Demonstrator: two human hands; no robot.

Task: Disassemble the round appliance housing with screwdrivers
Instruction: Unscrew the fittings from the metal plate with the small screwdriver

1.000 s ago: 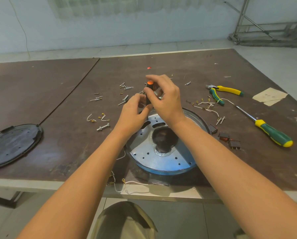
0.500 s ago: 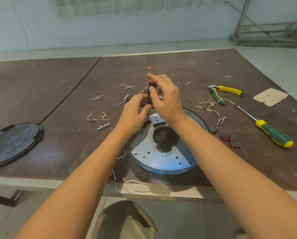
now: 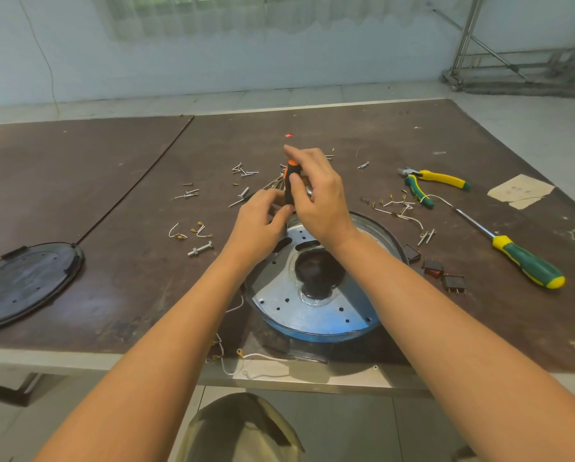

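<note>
The round appliance housing [image 3: 316, 311], a bluish metal disc with a dark centre hole, lies near the table's front edge. A black screwdriver with an orange cap [image 3: 289, 181] stands upright over the housing's far rim. My right hand [image 3: 319, 198] grips its handle from the right, fingers curled round it. My left hand [image 3: 262, 221] is just below and left of it, with thumb and fingers closed at the lower end of the handle near the shaft. The tip and the screw are hidden behind my hands.
Loose screws [image 3: 244, 171] and wire terminals [image 3: 392, 206] lie scattered beyond the housing. Yellow-green pliers [image 3: 429, 183] and a green-yellow screwdriver [image 3: 526, 261] lie at the right, small black switches [image 3: 442, 275] beside the housing. A black round cover [image 3: 25, 281] lies at far left.
My right hand's fingers have shifted around the screwdriver handle, showing more of the orange cap and black grip. The left hand stays by the shaft. The housing has not moved.
</note>
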